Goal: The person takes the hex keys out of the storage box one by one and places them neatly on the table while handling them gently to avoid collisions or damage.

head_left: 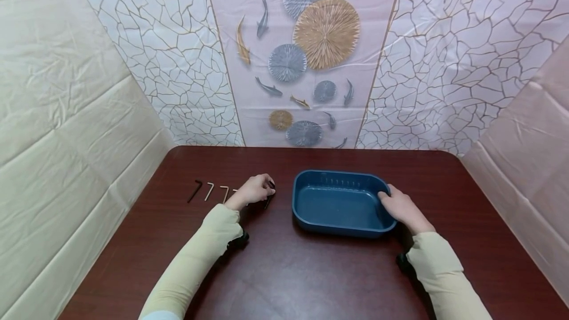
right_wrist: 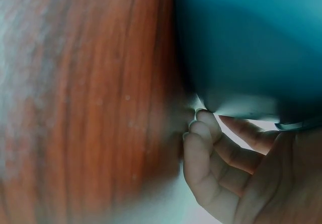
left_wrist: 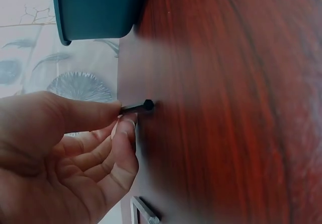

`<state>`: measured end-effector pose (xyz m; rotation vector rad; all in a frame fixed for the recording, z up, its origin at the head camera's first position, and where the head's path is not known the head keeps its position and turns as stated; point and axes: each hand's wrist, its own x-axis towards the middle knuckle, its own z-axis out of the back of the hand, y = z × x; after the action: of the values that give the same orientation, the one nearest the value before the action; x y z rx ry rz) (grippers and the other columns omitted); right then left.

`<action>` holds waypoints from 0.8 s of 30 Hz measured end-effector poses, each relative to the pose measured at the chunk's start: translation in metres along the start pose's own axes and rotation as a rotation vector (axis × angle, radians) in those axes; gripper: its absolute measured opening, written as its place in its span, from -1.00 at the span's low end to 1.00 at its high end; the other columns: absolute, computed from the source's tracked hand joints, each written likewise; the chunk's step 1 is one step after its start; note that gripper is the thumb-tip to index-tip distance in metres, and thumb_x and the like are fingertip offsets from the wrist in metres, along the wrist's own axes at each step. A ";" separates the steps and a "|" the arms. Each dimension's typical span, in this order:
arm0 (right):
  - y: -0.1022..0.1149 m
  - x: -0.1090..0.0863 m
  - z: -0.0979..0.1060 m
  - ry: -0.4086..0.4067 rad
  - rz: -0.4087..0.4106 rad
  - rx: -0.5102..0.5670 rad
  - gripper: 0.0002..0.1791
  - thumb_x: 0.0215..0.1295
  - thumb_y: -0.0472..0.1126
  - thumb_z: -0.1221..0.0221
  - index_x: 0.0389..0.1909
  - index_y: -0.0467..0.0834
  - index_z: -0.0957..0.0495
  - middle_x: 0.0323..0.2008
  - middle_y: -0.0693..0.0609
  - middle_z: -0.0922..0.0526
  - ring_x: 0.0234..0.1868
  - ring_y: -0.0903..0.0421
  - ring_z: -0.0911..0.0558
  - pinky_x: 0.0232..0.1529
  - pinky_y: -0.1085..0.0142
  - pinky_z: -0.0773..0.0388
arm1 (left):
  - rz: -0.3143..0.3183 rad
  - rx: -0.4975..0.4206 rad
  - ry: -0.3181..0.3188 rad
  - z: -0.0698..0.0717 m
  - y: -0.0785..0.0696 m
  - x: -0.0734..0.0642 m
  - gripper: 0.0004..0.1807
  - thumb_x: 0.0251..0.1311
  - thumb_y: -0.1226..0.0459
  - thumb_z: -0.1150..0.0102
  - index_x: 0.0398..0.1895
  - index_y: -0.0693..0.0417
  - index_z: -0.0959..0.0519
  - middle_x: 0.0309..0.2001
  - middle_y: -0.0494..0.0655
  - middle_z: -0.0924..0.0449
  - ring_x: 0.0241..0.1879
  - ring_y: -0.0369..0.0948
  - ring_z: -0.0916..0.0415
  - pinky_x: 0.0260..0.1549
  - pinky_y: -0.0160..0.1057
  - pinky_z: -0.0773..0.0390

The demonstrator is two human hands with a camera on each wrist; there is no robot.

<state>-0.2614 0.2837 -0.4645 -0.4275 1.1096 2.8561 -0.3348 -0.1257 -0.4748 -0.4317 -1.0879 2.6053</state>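
Observation:
My left hand [head_left: 255, 189] pinches a black hex key [left_wrist: 136, 107] between thumb and fingers, just left of a blue rectangular plastic basin [head_left: 338, 231]. In the left wrist view one end of the key points out past the thumb tip, close over the tabletop. My right hand [head_left: 402, 207] grips the basin's right end, thumb over the rim and the other fingers outside. Seen from the right wrist, those fingers [right_wrist: 198, 148] curl against the outer wall near its bottom. The basin's inside shows nothing in it.
Left of my left hand lie a black hex key [head_left: 194, 191] and several silver ones, including this silver hex key [head_left: 209, 191], in a row. My hand and wrist partly cover the nearest. The dark red wooden table [head_left: 284, 270] meets patterned cloth walls [head_left: 195, 63] behind.

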 end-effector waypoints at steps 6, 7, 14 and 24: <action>0.000 0.000 0.001 0.000 -0.007 0.006 -0.27 0.63 0.04 0.30 0.52 -0.44 0.08 0.41 -0.53 -0.13 0.34 -0.47 -0.30 0.23 -0.31 -0.33 | 0.014 0.021 -0.034 -0.004 -0.006 0.000 -0.85 0.38 0.37 -0.19 -0.06 0.22 -0.54 -0.28 0.01 -0.65 -0.45 -0.20 -0.59 -0.43 -0.27 -0.60; 0.000 0.000 0.000 -0.001 -0.008 0.007 -0.28 0.63 0.04 0.30 0.52 -0.44 0.08 0.41 -0.53 -0.13 0.34 -0.47 -0.30 0.23 -0.30 -0.33 | 0.017 0.015 -0.037 -0.004 -0.006 0.000 -0.86 0.38 0.37 -0.19 -0.06 0.23 -0.53 -0.28 0.02 -0.64 -0.46 -0.19 -0.60 -0.43 -0.26 -0.61; 0.000 0.001 -0.001 -0.004 -0.004 0.000 -0.27 0.64 0.05 0.29 0.51 -0.45 0.08 0.41 -0.53 -0.14 0.32 -0.47 -0.31 0.21 -0.30 -0.35 | 0.060 -0.039 -0.045 -0.006 -0.009 -0.001 -0.88 0.35 0.41 -0.21 -0.12 0.26 -0.51 -0.23 0.06 -0.61 -0.44 -0.16 -0.64 -0.39 -0.24 -0.65; -0.001 0.002 -0.001 -0.003 -0.004 0.000 -0.27 0.64 0.05 0.29 0.51 -0.45 0.06 0.40 -0.53 -0.16 0.31 -0.47 -0.33 0.20 -0.30 -0.37 | 0.071 -0.025 -0.063 -0.007 -0.011 -0.001 -0.89 0.28 0.44 -0.27 -0.19 0.27 -0.55 -0.29 0.04 -0.62 -0.46 -0.19 -0.65 -0.41 -0.25 -0.65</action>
<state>-0.2632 0.2839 -0.4665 -0.4249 1.1067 2.8523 -0.3295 -0.1140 -0.4713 -0.4031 -1.1474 2.6868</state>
